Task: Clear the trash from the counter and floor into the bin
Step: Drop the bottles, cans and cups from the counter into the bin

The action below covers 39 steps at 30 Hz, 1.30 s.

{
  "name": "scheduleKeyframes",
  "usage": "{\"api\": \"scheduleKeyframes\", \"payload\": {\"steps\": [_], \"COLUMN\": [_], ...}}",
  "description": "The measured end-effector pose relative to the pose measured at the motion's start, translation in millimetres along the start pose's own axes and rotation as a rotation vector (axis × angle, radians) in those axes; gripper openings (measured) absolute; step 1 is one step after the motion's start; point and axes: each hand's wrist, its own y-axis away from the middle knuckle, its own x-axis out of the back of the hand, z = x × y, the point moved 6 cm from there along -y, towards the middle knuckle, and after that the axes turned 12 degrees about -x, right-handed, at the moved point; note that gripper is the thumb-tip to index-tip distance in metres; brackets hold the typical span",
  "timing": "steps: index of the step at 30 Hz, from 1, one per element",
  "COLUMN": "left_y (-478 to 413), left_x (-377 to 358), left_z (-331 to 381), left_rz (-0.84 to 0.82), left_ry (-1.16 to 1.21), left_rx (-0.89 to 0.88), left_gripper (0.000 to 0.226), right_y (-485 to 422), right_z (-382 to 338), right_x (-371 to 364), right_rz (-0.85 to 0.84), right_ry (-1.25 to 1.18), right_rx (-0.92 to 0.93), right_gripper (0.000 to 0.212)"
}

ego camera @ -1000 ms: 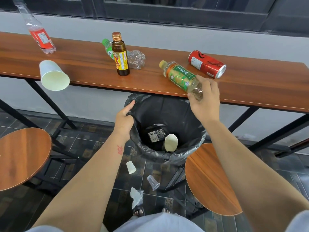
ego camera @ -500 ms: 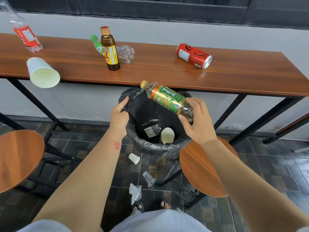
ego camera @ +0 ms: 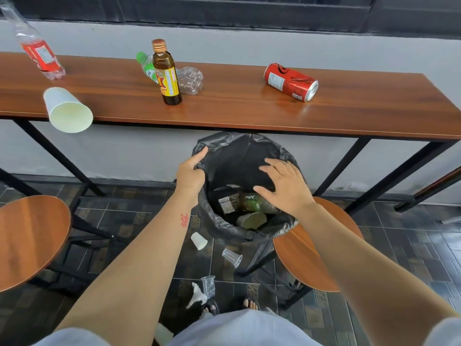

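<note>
Black bin liner (ego camera: 225,146) gripped at its rim by left hand (ego camera: 190,172) | right hand (ego camera: 283,188) spread, empty, over the mouth | tea bottle (ego camera: 258,203) lies inside | risk: paper cup (ego camera: 67,111) overhangs counter (ego camera: 249,113) edge — a nudge drops it; upright glass bottle (ego camera: 167,73) may topple | room: stool (ego camera: 311,248) crowds bin's right, clear cup (ego camera: 232,257) near feet

- 4 bottles (ego camera: 40,56) (ego camera: 168,76) (ego camera: 146,67) (ego camera: 257,203): 3 above the bin (ego camera: 224,228), 1 inside it
- 1 can (ego camera: 290,82) above the bin
- 5 cups (ego camera: 68,111) (ego camera: 252,220) (ego camera: 198,240) (ego camera: 232,257) (ego camera: 209,285): 1 above the bin, 1 inside, 3 beside it
- 2 stools (ego camera: 32,240) (ego camera: 306,248) flanking the bin
</note>
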Motion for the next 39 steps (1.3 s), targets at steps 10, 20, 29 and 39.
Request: {"api": "scheduleKeyframes", "payload": {"steps": [10, 20, 29, 39], "left_y": [-16.3, -36.7, -44.1, -27.8], "left_x": [-10.9, -28.2, -31.3, 3.2], "left_z": [-17.5, -0.5, -5.5, -15.9], "left_rz": [-0.044, 0.008, 0.048, 0.159], "left_ry": [-0.055, 0.002, -0.006, 0.081], "left_rx": [0.052, 0.096, 0.095, 0.081], "left_gripper": [0.078, 0.069, 0.068, 0.071], "right_y": [-72.7, -171.3, -178.3, -131.6], "right_z": [22.8, 58.8, 51.8, -23.3], "right_x": [95.1, 97.1, 94.7, 83.8], "right_rz": [0.585, 0.341, 0.336, 0.28], "right_ry": [-0.042, -0.032, -0.148, -0.331], "right_rx": [-0.214, -0.476, -0.332, 0.034], "right_gripper": [0.059, 0.081, 0.066, 0.069]}}
